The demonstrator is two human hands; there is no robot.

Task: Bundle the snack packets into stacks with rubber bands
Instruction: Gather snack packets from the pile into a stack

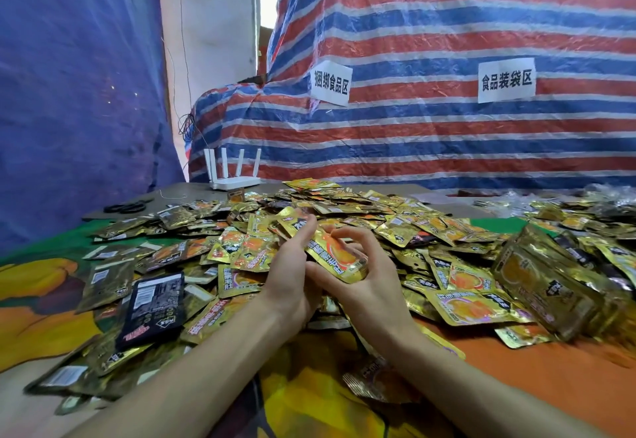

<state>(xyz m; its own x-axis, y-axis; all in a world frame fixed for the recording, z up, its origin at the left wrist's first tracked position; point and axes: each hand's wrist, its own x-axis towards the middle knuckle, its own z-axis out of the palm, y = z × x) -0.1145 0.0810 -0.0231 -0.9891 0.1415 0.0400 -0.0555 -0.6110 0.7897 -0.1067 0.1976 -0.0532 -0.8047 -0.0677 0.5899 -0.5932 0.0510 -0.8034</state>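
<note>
Two hands met over one heap of snack packets [395, 227], gold foil pieces too many to count, which covered most of the table [557, 379]. Between the hands, raised just above the near middle of the heap, was one small stack of held packets [339, 255], its printed orange face turned up and tilted towards the camera. How many packets it contained could not be counted.

The right hand [370, 288] grasped this stack from below and from the right, thumb against its near edge and fingers curled over the top. The left hand [287, 269] was released, its fingers fairly straight and laid along the stack's left side, fingertips pointing away towards the far part of the heap. The two hands touched each other under the stack.

On the left part of the heap lay one black packet [151, 310], label side up. At the heap's right edge one thick stack [550, 282] of gold packets lay on its side. Behind the heap's far left corner stood one white router [234, 181] with four upright antennas, and left of that corner lay one pair of black scissors [125, 208]. Beyond the heap rose a striped tarpaulin [430, 134] bearing two paper signs [329, 85]
</note>
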